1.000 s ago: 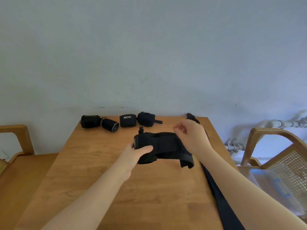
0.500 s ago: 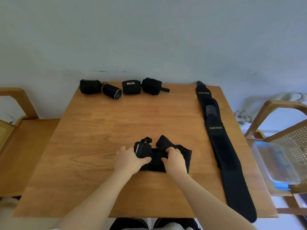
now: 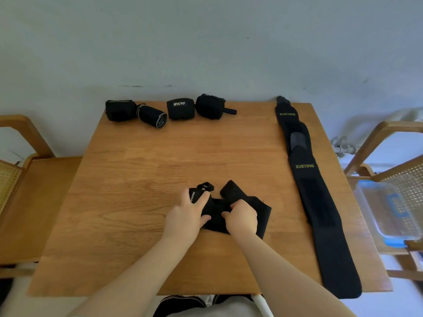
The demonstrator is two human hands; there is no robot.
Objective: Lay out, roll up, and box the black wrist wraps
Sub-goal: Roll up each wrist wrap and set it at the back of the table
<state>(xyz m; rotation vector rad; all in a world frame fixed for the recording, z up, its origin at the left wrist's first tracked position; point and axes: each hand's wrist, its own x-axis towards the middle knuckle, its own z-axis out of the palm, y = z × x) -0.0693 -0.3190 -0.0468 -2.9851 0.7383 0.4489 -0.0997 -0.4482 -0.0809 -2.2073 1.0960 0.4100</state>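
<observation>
A crumpled black wrist wrap (image 3: 263, 211) lies on the wooden table (image 3: 142, 202) near its front middle. My left hand (image 3: 185, 216) grips its left end, where a white label and a thumb loop show. My right hand (image 3: 242, 217) pinches the wrap's middle, fingers curled into the fabric. A long black wrap marked XUEYING (image 3: 313, 193) lies flat along the table's right side. Several rolled black wraps (image 3: 180, 109) stand in a row at the far edge.
A clear plastic box with a blue lid (image 3: 389, 211) sits on the wicker chair (image 3: 402, 156) to the right. Another wooden chair (image 3: 20, 179) stands to the left. A pale wall rises behind the table.
Both hands brought the wrap down from mid-air onto the table near its front edge. The view tilted down, and the long wrap now shows in full.
</observation>
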